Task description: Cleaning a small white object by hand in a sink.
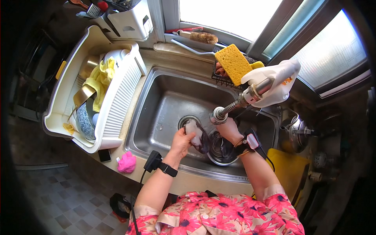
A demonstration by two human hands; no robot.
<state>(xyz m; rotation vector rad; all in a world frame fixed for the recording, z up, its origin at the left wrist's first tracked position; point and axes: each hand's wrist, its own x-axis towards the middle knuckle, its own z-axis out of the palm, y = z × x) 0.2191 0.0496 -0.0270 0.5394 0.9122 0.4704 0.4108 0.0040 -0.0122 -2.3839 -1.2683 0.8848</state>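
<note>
My left hand (180, 142) holds a slick piece of raw food, white with dark purple skin and resembling squid (195, 135), between thumb and fingers. It hangs over the stainless steel sink (167, 102), close to the drain (188, 119). A round metal bowl (224, 162) stands in the sink to its right, with dark, wet contents. My right hand (230, 130) is above the bowl, beneath the flexible faucet's spray head (219, 115). That head covers its fingers, so their grip is hidden.
A cream dish rack (120, 108) with bowls and a yellow cloth (101, 79) stands left. A pink cloth (127, 162) and a phone (105, 155) lie on the counter. Behind the sink a yellow sponge (233, 63) tops a wire basket. A yellow board (286, 170) lies right.
</note>
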